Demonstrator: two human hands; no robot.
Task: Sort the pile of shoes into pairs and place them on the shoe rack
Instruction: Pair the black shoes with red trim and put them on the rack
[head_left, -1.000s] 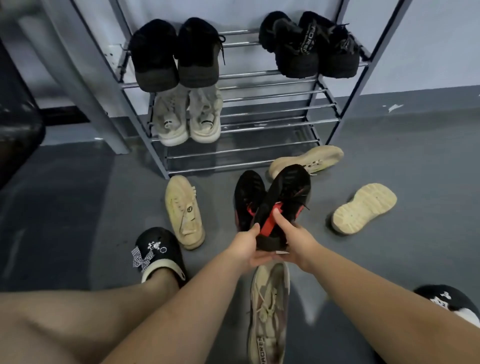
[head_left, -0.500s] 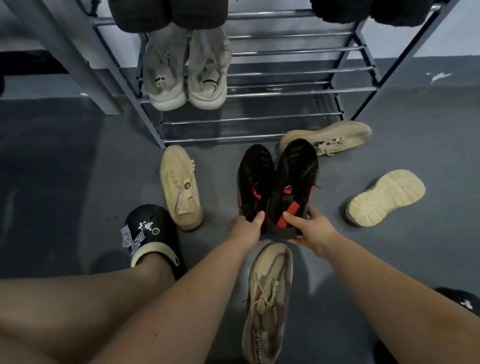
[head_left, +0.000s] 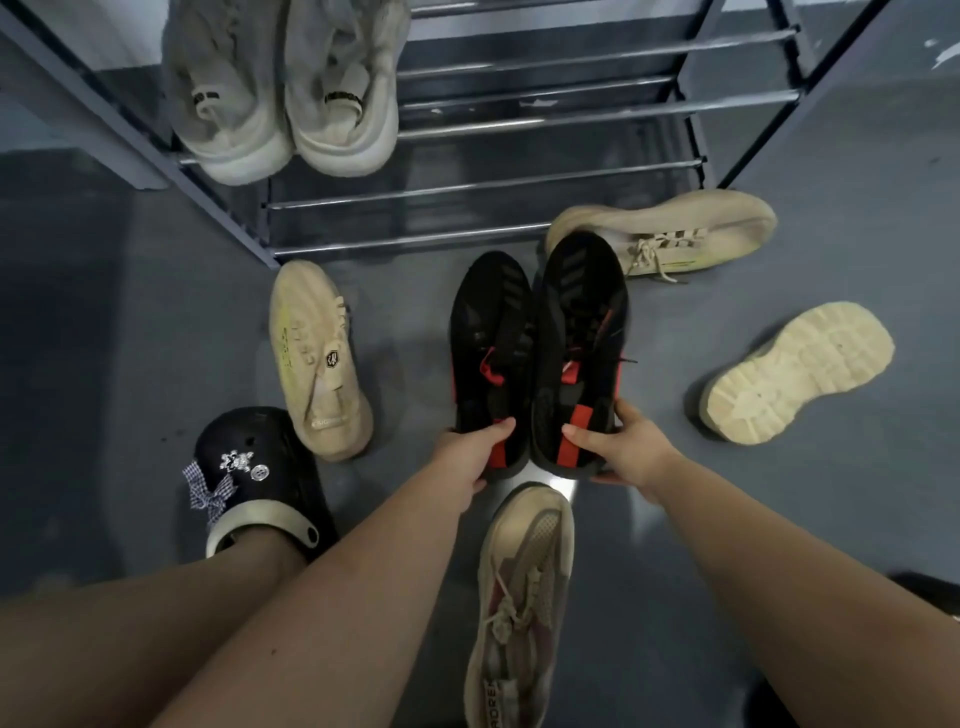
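Note:
Two black sneakers with red trim sit side by side, toes pointing at the shoe rack (head_left: 483, 184). My left hand (head_left: 470, 457) grips the heel of the left black sneaker (head_left: 491, 332). My right hand (head_left: 626, 452) grips the heel of the right black sneaker (head_left: 579, 322). A pair of pale grey high sneakers (head_left: 288, 88) stands on the rack's lower shelf at the left. Loose beige shoes lie on the floor around them.
A beige shoe (head_left: 317, 358) lies left of the black pair, another (head_left: 670, 231) on its side by the rack's right foot, one sole-up (head_left: 795, 371) at the right, one (head_left: 519, 603) between my arms. My left foot wears a black clog (head_left: 254, 478).
The view has dropped and moved closer to the rack. The right black sneaker has come down level beside the left one, and each hand now holds one heel.

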